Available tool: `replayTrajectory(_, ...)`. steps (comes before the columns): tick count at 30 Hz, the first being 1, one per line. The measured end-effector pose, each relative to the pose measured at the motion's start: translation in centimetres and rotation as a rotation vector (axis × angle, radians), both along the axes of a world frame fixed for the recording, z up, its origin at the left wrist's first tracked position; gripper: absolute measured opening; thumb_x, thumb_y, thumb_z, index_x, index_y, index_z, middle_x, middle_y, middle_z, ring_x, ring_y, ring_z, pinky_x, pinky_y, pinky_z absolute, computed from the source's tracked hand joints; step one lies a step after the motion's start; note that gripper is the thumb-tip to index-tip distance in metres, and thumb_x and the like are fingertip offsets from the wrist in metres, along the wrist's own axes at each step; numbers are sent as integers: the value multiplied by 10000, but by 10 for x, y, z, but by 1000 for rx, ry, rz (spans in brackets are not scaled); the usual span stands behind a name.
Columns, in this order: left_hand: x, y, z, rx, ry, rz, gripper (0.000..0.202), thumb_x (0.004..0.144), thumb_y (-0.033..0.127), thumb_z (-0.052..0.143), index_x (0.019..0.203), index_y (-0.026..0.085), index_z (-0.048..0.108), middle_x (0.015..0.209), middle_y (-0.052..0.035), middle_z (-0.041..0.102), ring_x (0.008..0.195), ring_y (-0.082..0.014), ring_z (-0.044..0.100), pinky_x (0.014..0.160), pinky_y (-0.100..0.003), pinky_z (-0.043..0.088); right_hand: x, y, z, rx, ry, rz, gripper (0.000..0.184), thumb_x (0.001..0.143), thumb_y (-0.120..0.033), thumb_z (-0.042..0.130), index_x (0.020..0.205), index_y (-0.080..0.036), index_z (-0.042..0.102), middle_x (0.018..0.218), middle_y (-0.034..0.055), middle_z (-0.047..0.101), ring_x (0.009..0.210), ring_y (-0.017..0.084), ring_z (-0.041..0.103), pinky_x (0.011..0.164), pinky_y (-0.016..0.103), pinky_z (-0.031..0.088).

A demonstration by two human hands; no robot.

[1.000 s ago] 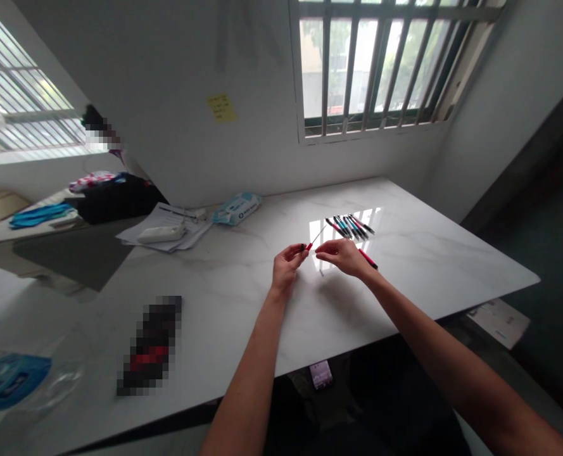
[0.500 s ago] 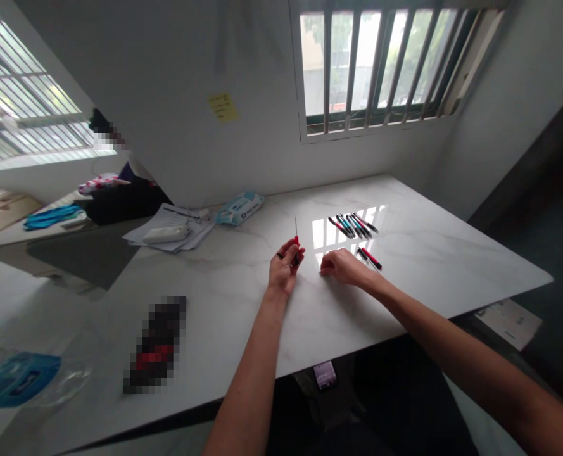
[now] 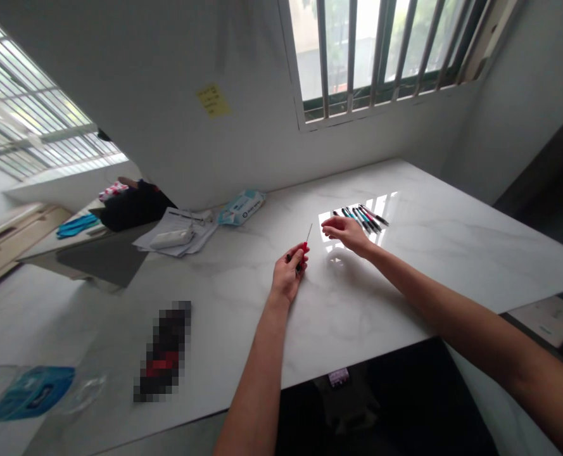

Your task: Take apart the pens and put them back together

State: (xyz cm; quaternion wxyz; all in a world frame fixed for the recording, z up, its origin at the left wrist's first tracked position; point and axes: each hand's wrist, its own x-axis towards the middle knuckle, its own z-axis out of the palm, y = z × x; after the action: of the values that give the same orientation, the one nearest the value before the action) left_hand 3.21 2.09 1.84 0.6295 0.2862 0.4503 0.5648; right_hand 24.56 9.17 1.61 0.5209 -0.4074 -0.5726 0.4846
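Observation:
My left hand (image 3: 290,269) is closed around a red and black pen (image 3: 304,248). From the pen's upper end a thin refill (image 3: 309,233) points up and slightly right. Just right of its tip hovers my right hand (image 3: 347,233), with thumb and fingers bent together as in a pinch. Whatever is between those fingertips is too small to make out. Behind the right hand, a row of several pens (image 3: 367,217) lies on the white marbled table (image 3: 243,297), partly hidden by the hand.
A pack of wipes (image 3: 242,208) and papers (image 3: 181,231) with a white object on top lie toward the back left. A blurred-out dark and red item (image 3: 163,351) and a plastic bottle with a blue label (image 3: 34,392) are at the left. A barred window (image 3: 380,57) is ahead.
My right hand has risen from the tabletop and moved away from me, up beside the refill's tip. My left hand has tilted the pen to the right. The camera view has shifted.

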Motion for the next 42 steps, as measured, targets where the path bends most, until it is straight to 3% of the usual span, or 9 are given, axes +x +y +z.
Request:
replayTrajectory(7, 0, 2, -1, 54, 153, -85, 413, 671, 347, 992, 1025, 181, 858, 1077, -103, 814, 786, -108, 655, 713, -221, 488, 13, 0, 9, -134, 282, -29, 442, 639, -429, 936, 974, -212, 747, 981, 33, 772, 932, 160, 704, 864, 299, 556)
replayTrajectory(15, -1, 2, -2, 112, 236, -120, 417, 697, 385, 975, 1041, 179, 861, 1065, -118, 822, 799, -142, 677, 737, -261, 476, 13, -5, 16, -92, 191, 42, 504, 705, -441, 898, 1126, -212, 741, 1025, 47, 775, 950, 176, 704, 796, 289, 534)
replayTrajectory(31, 0, 0, -2, 128, 255, -141, 420, 699, 395, 973, 1038, 177, 855, 1043, -112, 822, 799, -152, 695, 752, -272, 486, 6, -10, 13, -34, 118, 145, 484, 718, -420, 910, 1113, -193, 747, 960, 53, 801, 901, 189, 745, 822, 319, 566)
replayTrajectory(35, -1, 2, -3, 117, 201, -146, 409, 716, 379, 970, 1052, 181, 843, 1048, -99, 813, 800, -145, 709, 735, -258, 502, -3, -14, 10, 4, 99, 209, 513, 734, -437, 916, 1145, -194, 730, 980, 48, 794, 926, 192, 754, 890, 345, 584)
replayTrajectory(39, -4, 4, -2, 71, 19, -67, 355, 754, 266, 952, 1073, 203, 810, 1092, -70, 802, 817, -122, 720, 739, -236, 533, -16, -24, 3, 21, -96, 83, 450, 766, -549, 873, 951, -184, 686, 945, 46, 756, 806, 166, 700, 732, 296, 549)
replayTrajectory(42, -5, 6, -1, 37, -113, 19, 341, 762, 192, 940, 1070, 221, 794, 1071, -37, 799, 839, -108, 725, 784, -226, 560, -30, -38, -2, 39, -282, 103, 414, 798, -552, 849, 833, -194, 645, 813, 20, 722, 742, 160, 665, 667, 275, 498)
